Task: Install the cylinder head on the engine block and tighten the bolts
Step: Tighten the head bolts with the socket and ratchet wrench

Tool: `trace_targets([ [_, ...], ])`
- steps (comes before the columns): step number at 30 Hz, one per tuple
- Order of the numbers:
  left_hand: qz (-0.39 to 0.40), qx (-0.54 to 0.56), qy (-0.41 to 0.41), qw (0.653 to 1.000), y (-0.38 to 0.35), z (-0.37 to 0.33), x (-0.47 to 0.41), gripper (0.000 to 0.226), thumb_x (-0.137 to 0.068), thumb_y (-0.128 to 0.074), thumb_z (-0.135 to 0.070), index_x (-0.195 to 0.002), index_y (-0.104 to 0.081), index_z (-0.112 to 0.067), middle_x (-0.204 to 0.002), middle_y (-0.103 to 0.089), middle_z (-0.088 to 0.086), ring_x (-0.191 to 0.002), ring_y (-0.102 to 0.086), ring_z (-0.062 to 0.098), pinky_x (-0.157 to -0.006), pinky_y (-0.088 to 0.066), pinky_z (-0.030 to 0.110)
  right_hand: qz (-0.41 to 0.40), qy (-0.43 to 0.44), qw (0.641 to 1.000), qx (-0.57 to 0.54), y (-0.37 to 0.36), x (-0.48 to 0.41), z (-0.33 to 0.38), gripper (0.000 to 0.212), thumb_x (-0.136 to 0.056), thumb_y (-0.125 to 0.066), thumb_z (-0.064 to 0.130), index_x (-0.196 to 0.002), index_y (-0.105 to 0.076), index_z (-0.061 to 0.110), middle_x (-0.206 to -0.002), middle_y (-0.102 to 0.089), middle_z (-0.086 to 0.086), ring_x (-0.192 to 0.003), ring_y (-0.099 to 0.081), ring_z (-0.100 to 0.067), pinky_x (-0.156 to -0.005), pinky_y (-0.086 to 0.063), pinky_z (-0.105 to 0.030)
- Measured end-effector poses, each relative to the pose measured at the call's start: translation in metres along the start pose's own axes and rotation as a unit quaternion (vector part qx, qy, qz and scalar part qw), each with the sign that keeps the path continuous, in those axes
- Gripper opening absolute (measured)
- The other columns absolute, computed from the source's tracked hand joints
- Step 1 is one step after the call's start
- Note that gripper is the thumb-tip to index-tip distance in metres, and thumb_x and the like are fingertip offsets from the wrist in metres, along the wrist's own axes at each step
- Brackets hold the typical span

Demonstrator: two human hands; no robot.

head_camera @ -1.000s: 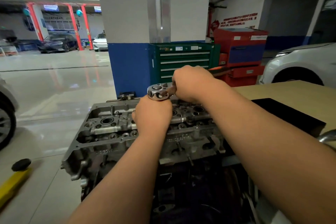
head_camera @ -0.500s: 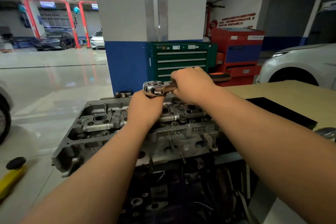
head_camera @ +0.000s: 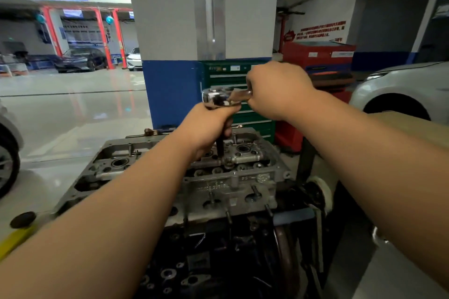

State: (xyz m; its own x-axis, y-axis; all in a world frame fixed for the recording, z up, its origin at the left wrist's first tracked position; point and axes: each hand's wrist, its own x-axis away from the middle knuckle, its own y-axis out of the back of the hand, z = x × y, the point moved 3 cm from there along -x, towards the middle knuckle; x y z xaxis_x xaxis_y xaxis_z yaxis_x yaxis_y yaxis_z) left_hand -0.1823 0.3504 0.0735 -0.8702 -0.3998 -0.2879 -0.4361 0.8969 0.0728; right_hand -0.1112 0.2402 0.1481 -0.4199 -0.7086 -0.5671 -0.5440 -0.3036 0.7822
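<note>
- Cylinder head (head_camera: 218,182) sits on the dark engine block (head_camera: 213,262), so the bolts can be driven from above.
- Left hand (head_camera: 209,128) grips the extension (head_camera: 220,150) under the ratchet (head_camera: 218,99), apparently to keep it upright on a bolt.
- Right hand (head_camera: 277,90) is wrapped around the ratchet handle, set out from the head for leverage.
</note>
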Motion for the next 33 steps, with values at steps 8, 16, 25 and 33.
trace_targets([
  [8, -0.034, -0.052, -0.004, 0.998, -0.017, 0.022, -0.004, 0.029, -0.087, -0.063, -0.025, -0.062, -0.05, -0.018, -0.053, -0.044, 0.0, -0.051, -0.04, 0.014, -0.059, -0.035, 0.031, 0.031, -0.021, 0.999, 0.01, -0.024, 0.023, -0.016, 0.011, -0.086, -0.055, 0.03, -0.082, -0.054, 0.02, -0.065, -0.042, 0.002, -0.064, -0.048, -0.026, -0.053, -0.032, -0.032],
  [16, -0.102, -0.005, 0.01, 0.995, -0.022, 0.031, -0.001, 0.018, -0.089, -0.06, -0.022, -0.073, -0.054, -0.017, -0.055, -0.042, -0.003, -0.051, -0.037, 0.013, -0.055, -0.039, 0.027, 0.078, 0.003, 0.994, 0.078, -0.01, 0.023, 0.002, 0.017, -0.088, -0.054, 0.016, -0.073, -0.046, 0.015, -0.066, -0.041, 0.0, -0.052, -0.038, -0.018, -0.044, -0.023, -0.028],
  [25, -0.187, -0.089, -0.003, 0.978, -0.027, 0.033, -0.007, 0.024, -0.076, -0.051, -0.007, -0.055, -0.047, -0.019, -0.052, -0.047, -0.003, -0.052, -0.036, 0.017, -0.053, -0.029, 0.026, 0.079, 0.056, 0.992, 0.081, 0.001, 0.032, 0.021, 0.011, -0.091, -0.052, 0.025, -0.096, -0.052, 0.015, -0.07, -0.046, 0.002, -0.054, -0.042, -0.017, -0.044, -0.025, -0.028],
  [33, -0.112, -0.058, 0.0, 0.992, -0.028, 0.035, -0.004, 0.025, -0.069, -0.057, -0.031, -0.045, -0.051, -0.028, -0.046, -0.041, -0.009, -0.051, -0.034, 0.016, -0.056, -0.028, 0.032, 0.111, 0.16, 0.964, -0.181, -0.013, 0.028, -0.007, 0.047, -0.089, -0.063, 0.033, -0.13, -0.042, 0.034, -0.115, -0.06, 0.006, -0.098, -0.055, -0.015, -0.073, -0.038, -0.029],
])
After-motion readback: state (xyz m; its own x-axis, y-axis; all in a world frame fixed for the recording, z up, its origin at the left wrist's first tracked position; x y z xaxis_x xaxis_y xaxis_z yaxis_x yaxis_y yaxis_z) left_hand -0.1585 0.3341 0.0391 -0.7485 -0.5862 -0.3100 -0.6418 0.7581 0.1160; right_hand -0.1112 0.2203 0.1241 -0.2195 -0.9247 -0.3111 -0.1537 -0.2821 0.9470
